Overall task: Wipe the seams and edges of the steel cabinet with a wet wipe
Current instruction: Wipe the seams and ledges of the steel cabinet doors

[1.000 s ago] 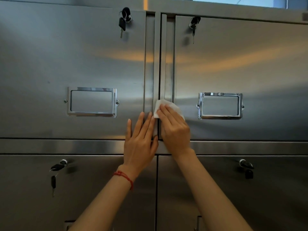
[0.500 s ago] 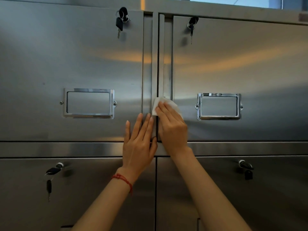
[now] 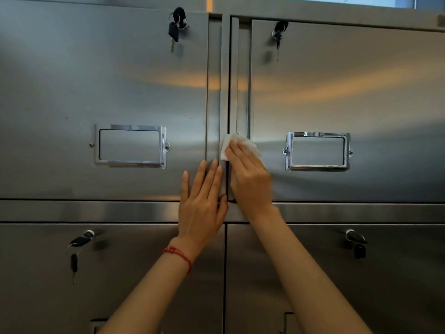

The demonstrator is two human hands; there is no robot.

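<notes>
Right hand (image 3: 250, 179), fingers flat, presses white wet wipe (image 3: 227, 147) onto brushed steel cabinet's (image 3: 72, 80) central vertical seam (image 3: 228, 92). Left hand (image 3: 202, 206) flat, bracing door. Advice: keep pressure even, follow the groove.

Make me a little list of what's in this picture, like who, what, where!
Place: steel cabinet with four doors
Right hand: fingers flat, pressing a white wet wipe on the middle seam
Left hand: flat on the upper left door, beside the seam
Wrist: red string bracelet
Keys: one bunch hanging in each door's lock
Label frames: two shiny ones, on the upper doors
</notes>
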